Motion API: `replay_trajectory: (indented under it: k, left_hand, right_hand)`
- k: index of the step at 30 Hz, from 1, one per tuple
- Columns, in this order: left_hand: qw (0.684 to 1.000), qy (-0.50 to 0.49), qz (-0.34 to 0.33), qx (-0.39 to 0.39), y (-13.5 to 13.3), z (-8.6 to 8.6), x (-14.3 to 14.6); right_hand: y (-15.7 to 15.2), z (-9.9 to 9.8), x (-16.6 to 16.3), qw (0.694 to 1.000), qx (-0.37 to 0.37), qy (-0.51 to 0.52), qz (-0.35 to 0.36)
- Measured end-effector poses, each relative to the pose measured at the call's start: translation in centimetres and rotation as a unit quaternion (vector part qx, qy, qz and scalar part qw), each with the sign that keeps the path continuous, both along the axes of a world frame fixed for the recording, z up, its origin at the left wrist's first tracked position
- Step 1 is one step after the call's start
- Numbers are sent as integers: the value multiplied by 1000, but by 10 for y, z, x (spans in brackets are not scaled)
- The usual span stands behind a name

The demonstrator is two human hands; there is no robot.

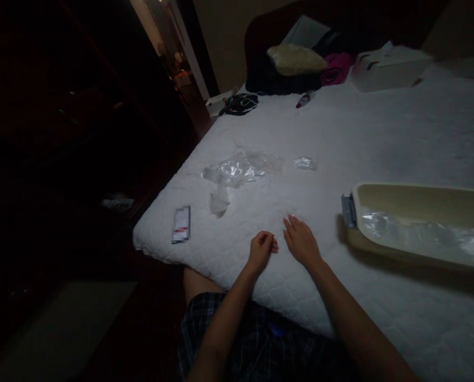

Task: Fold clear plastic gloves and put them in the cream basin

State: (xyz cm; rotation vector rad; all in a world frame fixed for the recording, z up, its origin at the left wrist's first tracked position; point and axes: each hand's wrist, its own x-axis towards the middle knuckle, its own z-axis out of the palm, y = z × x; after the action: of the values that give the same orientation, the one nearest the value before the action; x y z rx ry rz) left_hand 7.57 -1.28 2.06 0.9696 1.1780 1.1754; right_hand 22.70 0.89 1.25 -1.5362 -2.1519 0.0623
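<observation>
Just inside mattress [237, 276] edge — left hand [262, 249], right hand [300, 241].

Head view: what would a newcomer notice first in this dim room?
The white bed glows against the dark room, with the left hand curled and the right hand flat on its near edge. A beige tub holding shiny plastic sits at the right; crumpled clear wrap lies beyond the hands, a small packet near the bed's left corner.
</observation>
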Motion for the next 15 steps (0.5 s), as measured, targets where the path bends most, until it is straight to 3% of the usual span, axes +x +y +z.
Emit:
replay_trajectory:
  k: [2, 4, 7, 10, 13, 15]
  left_hand:
    - [988, 131, 9, 75, 4, 5, -13]
    - [946, 287, 35, 145, 12, 11, -32]
    - [847, 481, 49, 218, 30, 23, -63]
    - [743, 605, 2, 286, 58, 34, -87]
    - [673, 685, -35, 277, 91, 44, -100]
    - [648, 730, -11, 218, 110, 49, -106]
  right_hand:
    - [0, 1, 1, 1000, -6, -3, -6]
    - [1, 1, 1, 1000, -10, -2, -11]
    - [2, 0, 2, 1000, -12, 4, -12]
    - [2, -3, 3, 1000, -9, 12, -12]
    - [2, -4, 3, 1000, -3, 12, -16]
    - [2, -4, 4, 1000, -1, 10, -15]
